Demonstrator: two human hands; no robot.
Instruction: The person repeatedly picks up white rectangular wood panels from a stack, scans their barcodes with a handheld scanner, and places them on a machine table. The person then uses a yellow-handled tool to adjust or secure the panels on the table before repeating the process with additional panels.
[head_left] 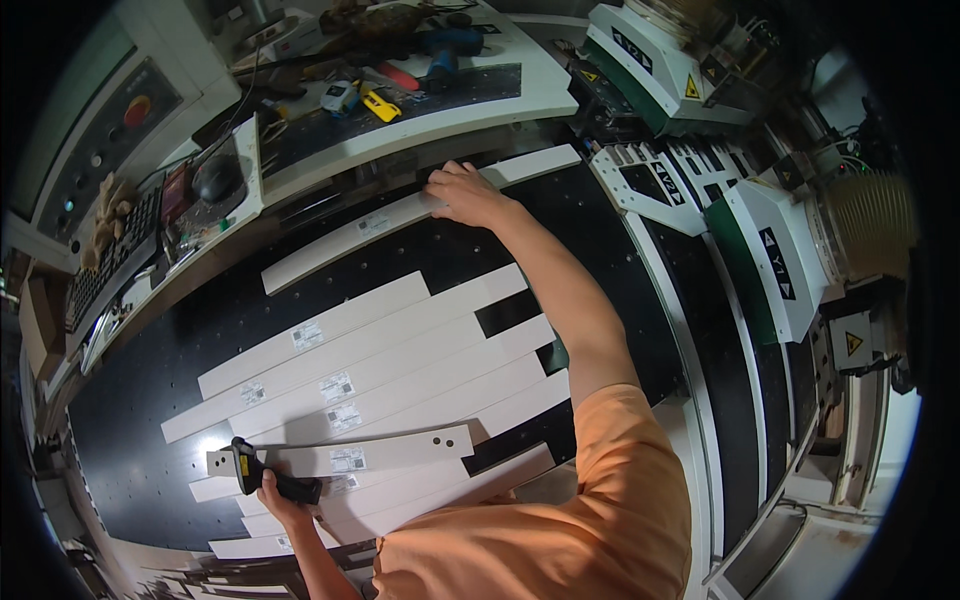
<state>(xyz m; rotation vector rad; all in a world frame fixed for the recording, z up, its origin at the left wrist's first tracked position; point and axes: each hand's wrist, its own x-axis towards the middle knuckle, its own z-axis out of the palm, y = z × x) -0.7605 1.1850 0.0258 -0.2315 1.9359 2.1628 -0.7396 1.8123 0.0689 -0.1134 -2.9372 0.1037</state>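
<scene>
My left hand (283, 503) is closed round the handle of a black handheld barcode scanner (248, 466). The scanner's head is over the left end of a white panel strip (400, 450) with dark holes at both ends. At the far side of the black table, my right hand (466, 195) grips a long white strip (330, 245) that bears a label; its fingertips are partly hidden. Between my hands, several white strips (375, 310) lie side by side, most with a printed label (308, 334).
The black perforated table (130, 450) carries the strips. Beyond it, a workbench (540, 95) holds a yellow cutter (381, 104) and other tools. A keyboard (118, 260) and mouse (217, 178) sit at left. White machine heads (770, 260) and rails stand at right.
</scene>
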